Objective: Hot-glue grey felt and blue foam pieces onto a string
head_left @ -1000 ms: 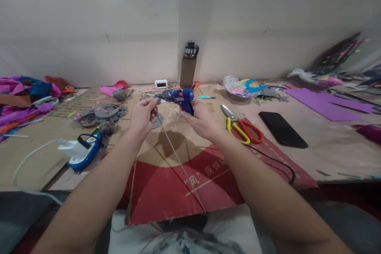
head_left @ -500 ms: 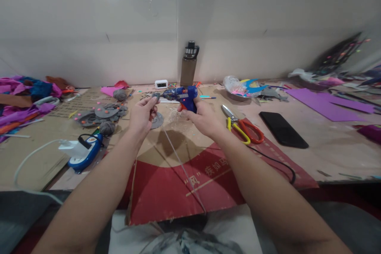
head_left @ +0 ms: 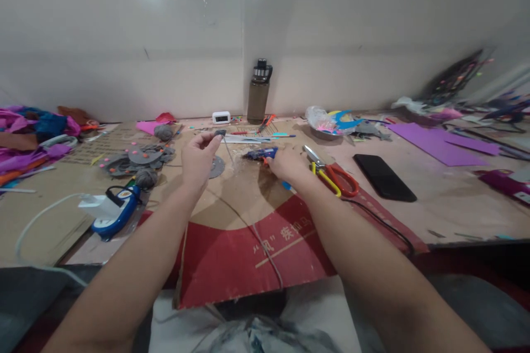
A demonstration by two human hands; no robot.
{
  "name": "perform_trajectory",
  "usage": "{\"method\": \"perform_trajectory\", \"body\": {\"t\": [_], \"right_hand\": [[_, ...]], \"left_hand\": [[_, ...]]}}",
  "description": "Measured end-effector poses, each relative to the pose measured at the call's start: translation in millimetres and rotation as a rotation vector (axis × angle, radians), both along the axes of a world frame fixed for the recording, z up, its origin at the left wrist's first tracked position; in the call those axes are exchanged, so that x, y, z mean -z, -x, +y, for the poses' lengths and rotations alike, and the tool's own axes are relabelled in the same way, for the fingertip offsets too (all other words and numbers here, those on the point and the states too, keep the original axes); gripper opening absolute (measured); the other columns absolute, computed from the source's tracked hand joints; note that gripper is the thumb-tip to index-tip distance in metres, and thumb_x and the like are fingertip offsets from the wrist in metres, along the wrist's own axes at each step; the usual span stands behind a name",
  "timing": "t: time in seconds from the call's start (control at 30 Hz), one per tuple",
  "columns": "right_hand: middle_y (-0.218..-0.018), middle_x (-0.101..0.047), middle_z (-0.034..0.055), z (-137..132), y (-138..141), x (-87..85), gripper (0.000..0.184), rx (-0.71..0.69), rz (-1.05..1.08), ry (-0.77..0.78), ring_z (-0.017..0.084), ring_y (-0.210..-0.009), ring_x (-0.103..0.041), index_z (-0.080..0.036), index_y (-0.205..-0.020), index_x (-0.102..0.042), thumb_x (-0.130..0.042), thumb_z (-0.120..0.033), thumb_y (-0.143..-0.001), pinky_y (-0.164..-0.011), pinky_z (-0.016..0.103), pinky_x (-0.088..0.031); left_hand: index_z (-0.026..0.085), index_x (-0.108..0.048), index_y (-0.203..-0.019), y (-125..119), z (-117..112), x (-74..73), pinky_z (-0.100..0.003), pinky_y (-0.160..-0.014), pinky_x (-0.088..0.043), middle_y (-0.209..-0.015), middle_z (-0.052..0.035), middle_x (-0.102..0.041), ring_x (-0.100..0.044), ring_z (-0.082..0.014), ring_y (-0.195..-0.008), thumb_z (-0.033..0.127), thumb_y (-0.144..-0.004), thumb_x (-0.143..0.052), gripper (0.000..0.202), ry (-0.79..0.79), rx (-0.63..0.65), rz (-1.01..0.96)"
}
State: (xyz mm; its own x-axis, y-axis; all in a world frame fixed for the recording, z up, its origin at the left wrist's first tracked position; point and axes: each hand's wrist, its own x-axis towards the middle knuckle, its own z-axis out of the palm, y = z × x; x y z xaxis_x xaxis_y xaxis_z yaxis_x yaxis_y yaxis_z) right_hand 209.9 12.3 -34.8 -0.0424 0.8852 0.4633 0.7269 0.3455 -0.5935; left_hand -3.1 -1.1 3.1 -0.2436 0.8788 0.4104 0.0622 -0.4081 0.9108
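The glue gun has dropped away from the left hand to low in front of the bottle, nozzle pointing left, long axis running nearly sideways, its rear end gripped by the right hand. The left hand, apart from the right and left of the bottle, pinches a grey wad trailing yarn. The step looks like laying the gun down, which calls next for a steady release, nozzle clear of the yarn
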Motion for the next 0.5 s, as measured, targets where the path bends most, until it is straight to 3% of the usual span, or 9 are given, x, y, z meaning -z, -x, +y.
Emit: {"method": "perform_trajectory", "body": {"t": [0.1,0.17,0.23,0.3,0.4,0.5], "right_hand": [[-0.098,-0.062,0.0205,-13,16,-14.1,0.023,0.158,0.116,-0.015,0.031,-0.101,-0.057,-0.016,-0.086,-0.052,-0.058,-0.037,-0.079,-0.088,0.05,-0.042],[-0.098,-0.061,0.0136,-23,36,-23.9,0.027,-0.006,0.363,0.041,0.023,-0.091,-0.06,-0.018,-0.094,-0.046,-0.054,-0.042,-0.082,-0.083,0.043,-0.047],[-0.098,-0.061,0.0073,-30,58,-30.2,0.039,-0.227,0.642,0.153,0.017,-0.083,-0.062,-0.022,-0.099,-0.04,-0.061,-0.044,-0.076,-0.075,0.036,-0.05],[-0.094,-0.059,0.0018,-33,74,-32.2,0.047,-0.339,0.784,0.227,0.013,-0.072,-0.06,-0.024,-0.101,-0.036,-0.068,-0.04,-0.071,-0.068,0.032,-0.05],[-0.079,-0.054,-0.0042,-33,79,-31.0,0.031,-0.347,0.737,0.125,0.011,-0.064,-0.052,-0.023,-0.094,-0.041,-0.064,-0.031,-0.074,-0.064,0.028,-0.046],[-0.074,-0.052,-0.0025,-32,70,-31.3,0.008,-0.228,0.526,-0.089,0.012,-0.068,-0.049,-0.021,-0.083,-0.052,-0.056,-0.027,-0.08,-0.067,0.027,-0.042]], "left_hand": [[0.017,-0.071,-0.082,0,-2,-0.4,-0.02,-0.051,-0.037,-0.07,0.0007,-0.063,-0.047,-0.0078,-0.054,0.03,-0.072,-0.068,0.017,-0.072,-0.046,0.106],[0.017,-0.072,-0.082,0,-4,-0.5,-0.021,-0.058,-0.041,-0.073,-0.0007,-0.066,-0.052,-0.0094,-0.059,0.028,-0.073,-0.067,0.015,-0.106,-0.045,0.176],[0.017,-0.072,-0.083,-1,-6,-0.3,-0.022,-0.064,-0.044,-0.076,-0.0021,-0.068,-0.057,-0.0112,-0.065,0.027,-0.075,-0.066,0.014,-0.127,-0.027,0.214],[0.017,-0.072,-0.083,-3,-8,-0.1,-0.024,-0.068,-0.045,-0.078,-0.0031,-0.07,-0.06,-0.0127,-0.068,0.027,-0.075,-0.066,0.013,-0.135,-0.009,0.226],[0.017,-0.072,-0.083,-5,-10,0.2,-0.024,-0.069,-0.045,-0.079,-0.0039,-0.071,-0.061,-0.013,-0.069,0.027,-0.075,-0.067,0.014,-0.128,-0.002,0.225],[0.018,-0.073,-0.084,-8,-11,1.1,-0.022,-0.064,-0.043,-0.078,-0.0035,-0.07,-0.058,-0.0121,-0.067,0.029,-0.074,-0.068,0.016,-0.102,0.02,0.208]]}}
